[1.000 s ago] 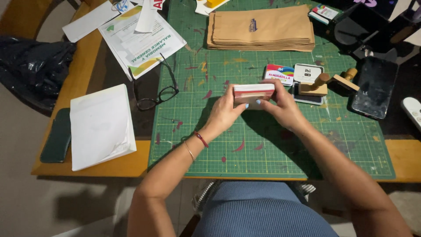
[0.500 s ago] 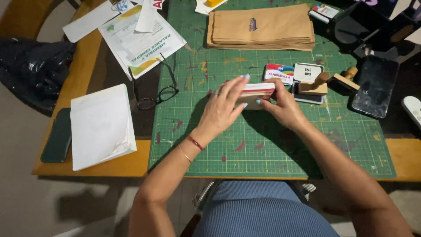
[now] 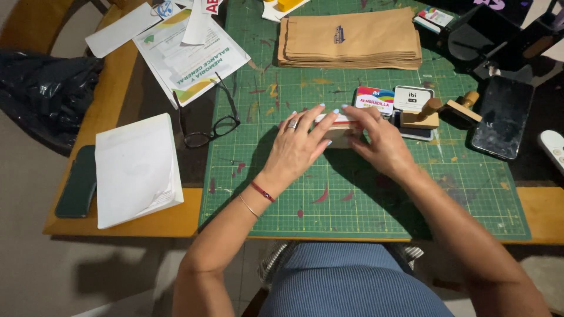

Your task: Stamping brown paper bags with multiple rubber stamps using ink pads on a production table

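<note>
Two hands, left hand (image 3: 296, 147) and right hand (image 3: 382, 144), I see pressed flat around a small box (image 3: 339, 130) at frame centre, steadying it on the green cutting mat (image 3: 364, 194).

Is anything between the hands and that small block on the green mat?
Nothing visible. The left hand lies flat on top of the small block and the right hand grips its right side, both touching it directly on the green cutting mat.

We sit at a wooden counter (image 3: 543, 214) with a green cutting mat (image 3: 376, 199) over its middle. Left of it we see pale grey floor (image 3: 35, 264) and a black bag (image 3: 50, 97), dimly lit.
</note>
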